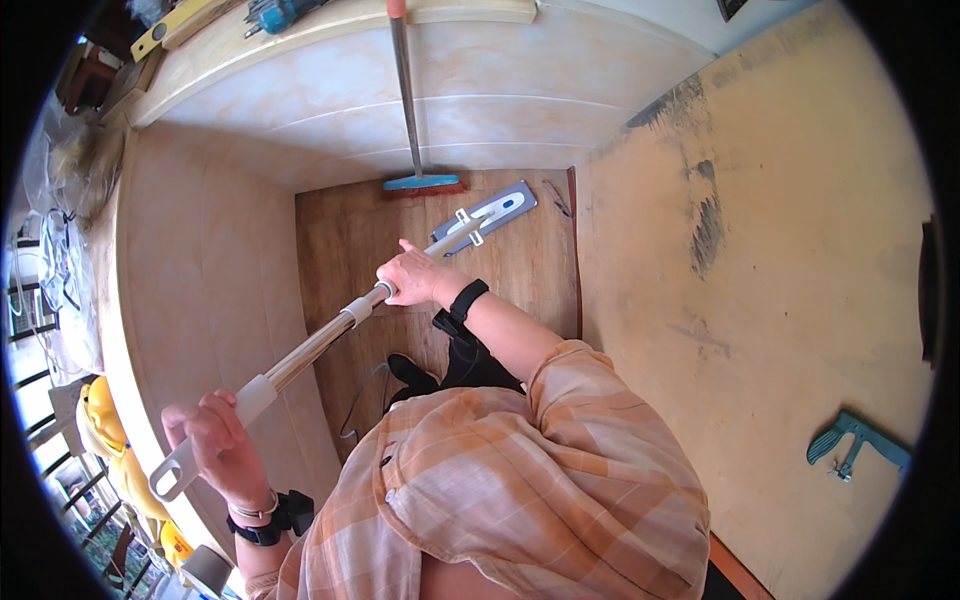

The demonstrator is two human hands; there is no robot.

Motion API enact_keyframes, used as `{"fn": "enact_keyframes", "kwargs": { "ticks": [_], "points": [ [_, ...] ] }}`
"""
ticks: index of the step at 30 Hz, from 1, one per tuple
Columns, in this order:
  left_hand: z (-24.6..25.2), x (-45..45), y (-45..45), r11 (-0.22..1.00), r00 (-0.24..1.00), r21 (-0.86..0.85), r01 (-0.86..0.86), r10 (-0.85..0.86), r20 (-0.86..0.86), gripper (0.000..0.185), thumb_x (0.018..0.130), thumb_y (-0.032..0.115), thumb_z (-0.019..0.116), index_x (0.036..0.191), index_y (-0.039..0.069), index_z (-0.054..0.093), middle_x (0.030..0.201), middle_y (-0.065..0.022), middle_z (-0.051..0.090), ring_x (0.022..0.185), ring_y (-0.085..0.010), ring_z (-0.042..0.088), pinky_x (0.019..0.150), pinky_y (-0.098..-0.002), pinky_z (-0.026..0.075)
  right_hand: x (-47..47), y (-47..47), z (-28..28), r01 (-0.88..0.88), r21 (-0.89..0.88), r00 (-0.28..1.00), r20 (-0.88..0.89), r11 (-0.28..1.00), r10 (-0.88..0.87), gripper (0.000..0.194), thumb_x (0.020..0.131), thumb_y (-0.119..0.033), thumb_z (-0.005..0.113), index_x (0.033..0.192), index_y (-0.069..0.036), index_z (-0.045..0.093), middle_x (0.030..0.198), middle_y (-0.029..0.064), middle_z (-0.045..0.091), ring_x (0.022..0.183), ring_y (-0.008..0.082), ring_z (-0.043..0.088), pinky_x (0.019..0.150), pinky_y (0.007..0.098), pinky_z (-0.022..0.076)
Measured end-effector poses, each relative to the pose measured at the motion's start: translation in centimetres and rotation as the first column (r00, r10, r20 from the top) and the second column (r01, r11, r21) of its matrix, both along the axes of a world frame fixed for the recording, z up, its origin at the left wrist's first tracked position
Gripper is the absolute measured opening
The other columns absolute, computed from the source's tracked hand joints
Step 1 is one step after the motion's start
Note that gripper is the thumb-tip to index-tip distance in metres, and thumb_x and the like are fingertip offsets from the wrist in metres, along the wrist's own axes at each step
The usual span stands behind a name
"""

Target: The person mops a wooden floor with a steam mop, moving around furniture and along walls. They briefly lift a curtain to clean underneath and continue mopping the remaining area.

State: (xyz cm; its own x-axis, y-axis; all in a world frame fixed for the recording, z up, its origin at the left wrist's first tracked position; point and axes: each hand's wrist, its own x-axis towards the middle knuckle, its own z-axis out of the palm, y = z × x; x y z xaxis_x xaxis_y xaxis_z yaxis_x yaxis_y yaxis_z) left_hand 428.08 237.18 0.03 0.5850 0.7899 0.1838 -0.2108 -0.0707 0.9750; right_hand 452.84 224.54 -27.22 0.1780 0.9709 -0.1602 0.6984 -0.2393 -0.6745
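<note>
A flat mop with a telescopic metal and white plastic handle (311, 349) slants across the view. My left hand (217, 442) grips the white grip close to its hanging loop, at lower left. Farther down the pole, my right hand (411, 276) is closed around the lower handle. The grey and white mop head (495, 214) rests on the wood-look floor (517, 300), tilted toward the upper right. Just behind it stands a push broom with a blue head (421, 181) and red bristles, its pole leaning on the far panelled wall.
A wooden board surface (787, 247) with dark smudges spans the right side and bears a green hand saw-like tool (855, 442). Pliers (557, 199) lie on the floor near its edge. Up on the ledge are a yellow spirit level (161, 31) and a blue power tool (276, 15). Yellow hard hats (105, 420) sit left.
</note>
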Motion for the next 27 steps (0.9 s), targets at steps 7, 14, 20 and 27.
{"fn": "enact_keyframes", "kwargs": {
  "ticks": [7,14,20,27],
  "points": [
    [-1.9,3.8,-1.7,0.984,0.983,0.002,0.178,-0.177,-0.043,0.027,0.095,0.031,0.064,0.093,0.011,0.047,0.065,0.0019,0.044,0.063,-0.0130,0.048,0.088,-0.0407,0.041,4.7,-3.5,-1.2,0.123,-0.074,0.992,0.025,0.990,-0.122,0.018,0.076,-0.029,0.073,0.078,-0.013,0.063,0.083,0.0089,0.069,0.093,0.0308,0.068,0.112,0.0655,0.0282],
    [-2.0,8.4,-2.2,0.847,0.849,0.053,0.528,-0.528,-0.025,0.023,0.089,0.024,0.073,0.093,0.008,0.056,0.067,-0.0013,0.055,0.062,-0.0171,0.055,0.087,-0.0455,0.046,6.2,-8.6,-1.9,0.466,0.067,0.883,0.023,0.882,-0.468,0.018,0.074,-0.023,0.073,0.075,-0.011,0.059,0.080,0.0104,0.067,0.087,0.0322,0.066,0.105,0.0559,0.0406],
    [-0.5,10.4,-3.1,0.757,0.761,0.124,0.641,-0.648,0.025,0.012,0.084,0.011,0.073,0.086,0.004,0.064,0.059,-0.0054,0.058,0.054,-0.0209,0.058,0.073,-0.0425,0.052,4.8,-10.2,-1.8,0.547,0.216,0.833,-0.050,0.808,-0.551,0.015,0.071,-0.017,0.071,0.070,-0.008,0.058,0.075,0.0135,0.065,0.079,0.0358,0.064,0.088,0.0488,0.0492],
    [3.0,8.2,-1.6,0.746,0.746,-0.020,0.666,-0.666,0.007,0.016,0.083,0.019,0.077,0.086,0.006,0.068,0.055,-0.0008,0.058,0.054,-0.0207,0.062,0.076,-0.0434,0.050,2.2,-9.8,0.2,0.353,0.084,0.934,-0.089,0.932,-0.346,0.018,0.069,-0.022,0.070,0.064,-0.009,0.058,0.066,0.0138,0.063,0.071,0.0364,0.063,0.079,0.0487,0.0482]
  ]
}}
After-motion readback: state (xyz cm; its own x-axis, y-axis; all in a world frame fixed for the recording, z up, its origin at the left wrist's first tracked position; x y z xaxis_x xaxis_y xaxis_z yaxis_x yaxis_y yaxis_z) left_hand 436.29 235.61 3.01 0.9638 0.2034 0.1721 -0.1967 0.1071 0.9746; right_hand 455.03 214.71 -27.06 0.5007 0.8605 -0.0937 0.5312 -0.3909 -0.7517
